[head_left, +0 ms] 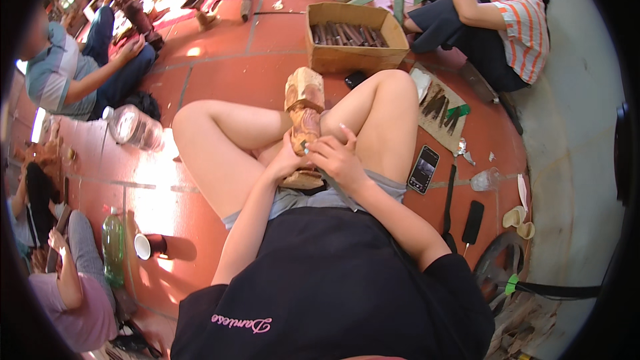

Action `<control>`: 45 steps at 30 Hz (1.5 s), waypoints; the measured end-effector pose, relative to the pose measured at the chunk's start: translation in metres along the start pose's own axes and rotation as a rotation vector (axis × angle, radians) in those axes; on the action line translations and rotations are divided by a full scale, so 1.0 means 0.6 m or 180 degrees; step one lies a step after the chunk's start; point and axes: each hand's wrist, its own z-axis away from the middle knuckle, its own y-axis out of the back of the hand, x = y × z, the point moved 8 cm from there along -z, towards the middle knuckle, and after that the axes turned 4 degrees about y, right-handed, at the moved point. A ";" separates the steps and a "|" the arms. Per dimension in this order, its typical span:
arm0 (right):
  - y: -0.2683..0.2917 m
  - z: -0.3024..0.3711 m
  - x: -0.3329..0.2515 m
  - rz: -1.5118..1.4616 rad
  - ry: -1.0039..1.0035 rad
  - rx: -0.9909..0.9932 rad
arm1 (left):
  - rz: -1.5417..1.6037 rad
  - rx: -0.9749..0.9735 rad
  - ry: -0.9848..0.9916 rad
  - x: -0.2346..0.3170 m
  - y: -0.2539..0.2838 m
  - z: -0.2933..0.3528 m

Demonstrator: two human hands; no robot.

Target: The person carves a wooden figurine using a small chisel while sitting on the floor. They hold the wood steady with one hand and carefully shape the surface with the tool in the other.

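Observation:
A carved block of pale, reddish-grained wood (pixel 305 121) stands tilted between my bent legs, with a squared top, a narrowed, rounded middle and a wider base. My left hand (pixel 287 162) wraps round its lower part from the left. Over the right side of the narrowed part lies my right hand (pixel 337 161), its fingers bent and one fingertip raised. A tiny greenish thing shows at its fingertips against a dark patch on the wood, too small to name. The underside of the block is hidden in my lap.
Ahead stands a cardboard box (pixel 360 53) of chisel-like tools. On my right lie a cloth with dark strips (pixel 440 108), a phone (pixel 423 169), a plastic cup (pixel 485 180) and a fan (pixel 500 267). Left are bottles (pixel 113 243) and a mug (pixel 151 246). Other people sit around.

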 end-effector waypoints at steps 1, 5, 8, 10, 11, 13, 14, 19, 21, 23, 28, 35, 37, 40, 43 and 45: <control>0.003 0.002 -0.002 -0.0033 0.0023 0.0016 | -0.0142 0.0024 -0.0017 0.001 0.004 0.001; 0.017 0.012 -0.011 -0.0106 0.0114 -0.0125 | -0.0418 0.0098 -0.0012 0.002 0.002 0.003; 0.025 0.000 -0.007 0.0098 0.0227 -0.0148 | -0.0399 0.0080 -0.0023 -0.001 0.007 -0.002; 0.021 -0.007 -0.003 0.0101 0.0235 0.0033 | -0.0322 0.0041 0.0131 0.010 -0.001 0.011; 0.021 -0.008 0.000 0.0127 0.0248 0.0111 | -0.0272 0.0007 0.0195 0.015 -0.006 0.012; 0.017 0.007 -0.002 0.0177 0.0231 0.0078 | -0.0367 -0.0010 0.0210 0.004 0.002 0.007; 0.019 0.013 -0.007 0.0202 0.0246 0.0043 | -0.0504 0.0051 0.0121 0.005 0.004 0.007; 0.028 0.031 0.000 0.0267 0.0228 0.0069 | -0.0596 0.0107 0.0144 0.023 -0.008 0.010; 0.027 0.019 0.006 0.0301 0.0144 0.0154 | -0.0312 0.0010 0.0220 0.011 -0.002 0.007; 0.027 0.005 0.014 0.0278 0.0010 0.0248 | -0.0289 -0.0030 0.0182 0.016 -0.008 0.013; 0.006 0.038 0.013 -0.0002 -0.0065 0.0264 | -0.0476 0.0106 0.0028 0.013 -0.001 0.007; 0.016 0.022 0.047 -0.0383 -0.0514 0.0422 | 0.0078 -0.0118 0.0299 0.026 -0.023 0.021; 0.003 0.024 0.054 -0.0645 -0.0673 0.0424 | 0.0182 -0.0201 0.0452 0.026 -0.025 0.026; 0.005 0.032 0.043 -0.0632 -0.0524 0.0308 | 0.0210 -0.0107 0.0284 0.025 -0.022 0.024; 0.011 0.034 0.019 -0.0548 -0.0282 0.0270 | -0.0265 0.0027 0.0010 -0.007 0.011 -0.007; 0.017 0.025 0.024 -0.0421 -0.0267 0.0295 | -0.0180 -0.0054 0.0157 0.010 -0.002 0.003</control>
